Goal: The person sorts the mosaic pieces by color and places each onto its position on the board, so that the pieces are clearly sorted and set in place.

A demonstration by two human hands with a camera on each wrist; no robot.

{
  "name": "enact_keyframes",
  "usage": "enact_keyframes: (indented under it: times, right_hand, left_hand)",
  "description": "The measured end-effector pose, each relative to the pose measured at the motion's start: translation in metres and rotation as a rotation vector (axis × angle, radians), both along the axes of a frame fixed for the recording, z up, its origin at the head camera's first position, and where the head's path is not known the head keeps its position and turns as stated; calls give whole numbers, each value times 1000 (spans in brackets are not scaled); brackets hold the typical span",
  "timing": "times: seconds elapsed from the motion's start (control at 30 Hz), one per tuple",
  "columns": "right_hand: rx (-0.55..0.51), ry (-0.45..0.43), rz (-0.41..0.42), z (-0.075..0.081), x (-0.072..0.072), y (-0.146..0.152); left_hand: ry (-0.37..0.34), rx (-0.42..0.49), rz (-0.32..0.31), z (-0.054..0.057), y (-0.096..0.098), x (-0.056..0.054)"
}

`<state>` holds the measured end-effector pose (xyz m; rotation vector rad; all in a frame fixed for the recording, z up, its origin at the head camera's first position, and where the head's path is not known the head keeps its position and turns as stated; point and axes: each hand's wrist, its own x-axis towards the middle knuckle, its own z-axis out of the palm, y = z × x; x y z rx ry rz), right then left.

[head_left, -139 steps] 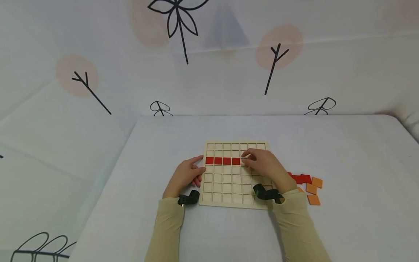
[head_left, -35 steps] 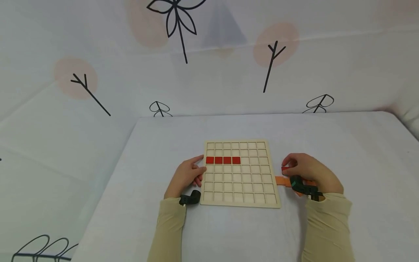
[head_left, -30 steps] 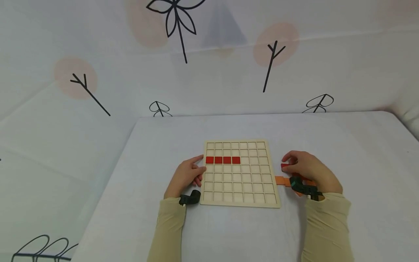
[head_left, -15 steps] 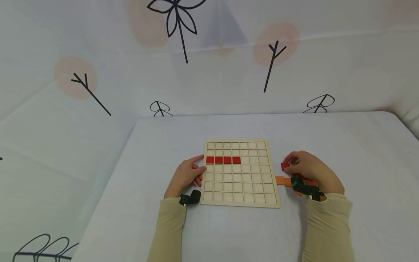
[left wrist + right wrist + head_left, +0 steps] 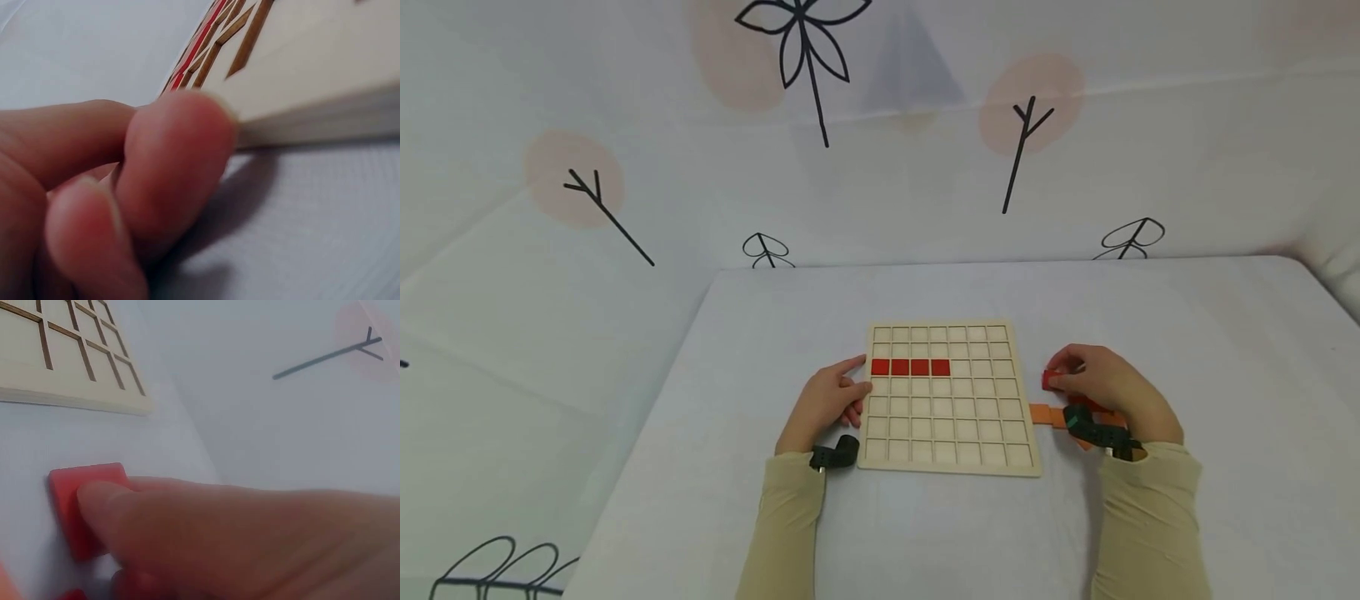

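Head view has the left hand left of centre, index finger and thumb stretched out against the left edge of the pale grid board. Four red tiles line the board's third row. At centre right, the right hand pinches a red tile, with orange tiles lower down.

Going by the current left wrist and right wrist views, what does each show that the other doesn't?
Only left wrist: the left hand at the edge of the board, and red tiles set in it.
Only right wrist: the right hand pinching a loose tile, and the twig drawing.
Both: part of the board's grid and the white tabletop.
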<state>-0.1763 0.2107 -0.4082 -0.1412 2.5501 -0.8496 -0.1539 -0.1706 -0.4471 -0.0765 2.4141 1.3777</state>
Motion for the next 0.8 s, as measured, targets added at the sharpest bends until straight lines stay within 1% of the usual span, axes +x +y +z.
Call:
enact_keyframes:
  times: [0.1,0.23,0.33,0.4,0.57,0.7,0.8]
  right_hand:
    - [3,13,7,0,-1,0]
    - [-11,9,22,1,-2,-3]
    - [-2,2,23,0,-3,-5]
    - [15,17,21,-1,-3,-4]
    - [22,40,-15,-1,-3,-3]
    - [-15,17,-61,-2,-4,-5]
    - [-32,4,-77,-2,-5,-5]
  left_hand:
    - [0,2,1,-1,-1,0]
    - [-11,4,13,-2,-3,2]
    - [-13,6,16,-2,-3,3]
    - [-10,8,12,-2,-3,3]
    - [-7,4,4,-2,0,0]
    - [-4,-6,4,-2,0,-1]
    - [-2,-4,4,-2,0,-1]
